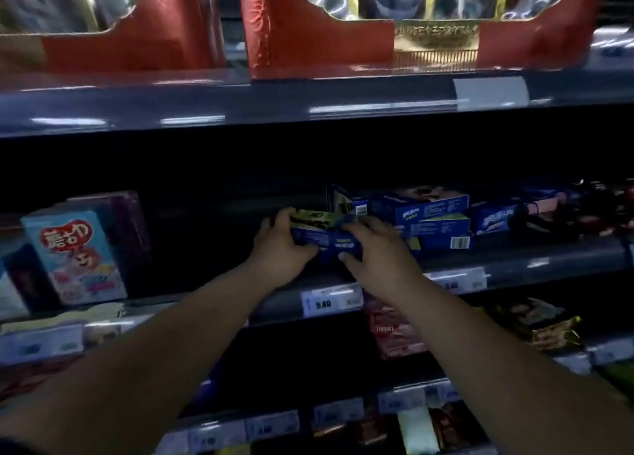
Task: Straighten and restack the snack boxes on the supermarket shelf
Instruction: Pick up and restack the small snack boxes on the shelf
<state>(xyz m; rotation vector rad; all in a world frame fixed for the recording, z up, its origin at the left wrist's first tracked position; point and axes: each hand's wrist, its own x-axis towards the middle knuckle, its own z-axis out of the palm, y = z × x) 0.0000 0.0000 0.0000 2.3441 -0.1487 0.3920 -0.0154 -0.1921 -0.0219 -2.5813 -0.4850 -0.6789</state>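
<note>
Snack boxes (435, 221) in blue lie stacked on the middle shelf (514, 259) to the right of your hands, their print too blurred to read, and the back of the shelf is lost in darkness. One more blue box (326, 236), yellow-green along its top, sits between your hands just left of that stack. Your hands cover its ends, so you cannot tell whether it rests on the shelf or is lifted. Your left hand (284, 245) grips its left end, fingers curled over the top and thumb below. Your right hand (374, 248) wraps the right end the same way, with the thumb at the lower edge. Both forearms reach up and forward, converging on the box, above a price tag (331, 303). A pale blue carton (75, 255) stands well off to the left.
</note>
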